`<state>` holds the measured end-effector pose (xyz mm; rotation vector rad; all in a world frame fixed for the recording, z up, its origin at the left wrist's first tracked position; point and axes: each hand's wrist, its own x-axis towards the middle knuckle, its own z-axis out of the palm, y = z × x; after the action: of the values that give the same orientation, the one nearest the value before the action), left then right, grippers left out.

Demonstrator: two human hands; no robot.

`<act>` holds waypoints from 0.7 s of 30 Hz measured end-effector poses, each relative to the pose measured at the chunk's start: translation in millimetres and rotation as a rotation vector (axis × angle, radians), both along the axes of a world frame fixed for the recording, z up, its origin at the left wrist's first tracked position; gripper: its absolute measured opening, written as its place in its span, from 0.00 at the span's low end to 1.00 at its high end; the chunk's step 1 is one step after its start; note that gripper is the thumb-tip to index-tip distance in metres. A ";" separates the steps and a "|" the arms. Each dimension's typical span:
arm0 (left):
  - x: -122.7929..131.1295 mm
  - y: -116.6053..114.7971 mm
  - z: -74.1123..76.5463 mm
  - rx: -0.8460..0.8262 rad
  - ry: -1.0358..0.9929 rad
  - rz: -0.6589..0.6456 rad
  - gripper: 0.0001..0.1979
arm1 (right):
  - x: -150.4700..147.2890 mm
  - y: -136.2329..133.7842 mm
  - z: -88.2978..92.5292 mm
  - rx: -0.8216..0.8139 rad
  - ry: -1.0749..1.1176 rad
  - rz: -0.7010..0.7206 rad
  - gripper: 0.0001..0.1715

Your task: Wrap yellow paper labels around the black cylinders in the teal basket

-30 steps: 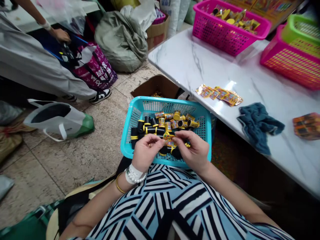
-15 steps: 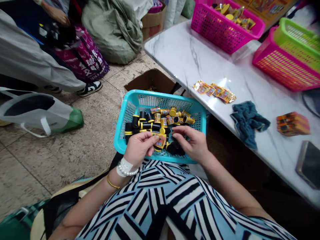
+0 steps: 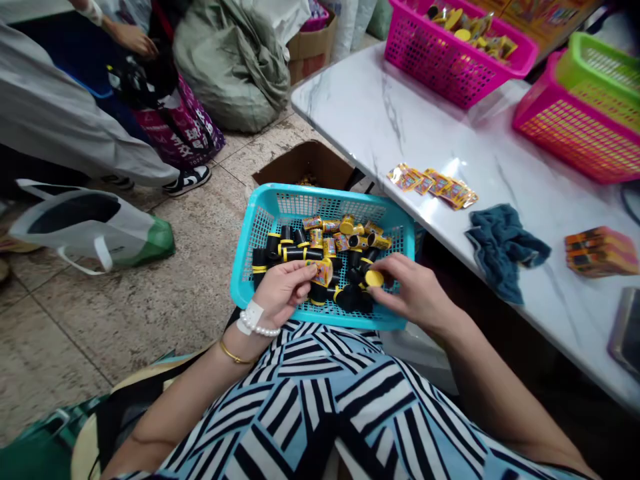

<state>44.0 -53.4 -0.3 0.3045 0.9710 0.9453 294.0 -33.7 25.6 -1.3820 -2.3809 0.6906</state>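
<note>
Gripping a yellow-capped tube (image 3: 372, 277) now, right hand (image 3: 415, 293); left hand (image 3: 280, 290) unchanged.

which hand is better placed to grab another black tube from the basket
Right. The right hand is fingertip-down among the loose black tubes in the basket, pinching one; the left hand already holds a labelled tube.

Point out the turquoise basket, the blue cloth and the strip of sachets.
turquoise basket (image 3: 260, 227): head view, left wall.
blue cloth (image 3: 503, 250): head view, its middle.
strip of sachets (image 3: 433, 183): head view, middle sachet.
</note>
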 end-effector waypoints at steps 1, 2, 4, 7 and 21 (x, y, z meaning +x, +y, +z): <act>1.0 1.9 -1.8 -0.020 -0.032 0.013 0.16 | -2.7 -1.6 -0.5 -0.075 0.233 -0.084 0.13; 2.7 3.7 -3.6 -0.040 -0.064 0.021 0.16 | -7.4 -3.7 -2.3 -0.168 0.462 -0.162 0.14; 7.5 6.5 -6.5 -0.076 -0.119 0.020 0.15 | -21.5 -8.5 -9.5 -0.347 0.836 -0.295 0.15; 15.1 8.9 -7.1 -0.092 -0.190 0.008 0.14 | -44.1 -13.4 -24.3 -0.455 1.075 -0.435 0.15; 19.5 10.0 -5.5 -0.143 -0.350 0.094 0.08 | -59.0 -14.0 -19.9 -0.317 0.883 -0.524 0.13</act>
<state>63.5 -43.4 -5.8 -0.0292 0.7301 0.9700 235.0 -47.6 5.7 -1.3310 -1.2093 1.2194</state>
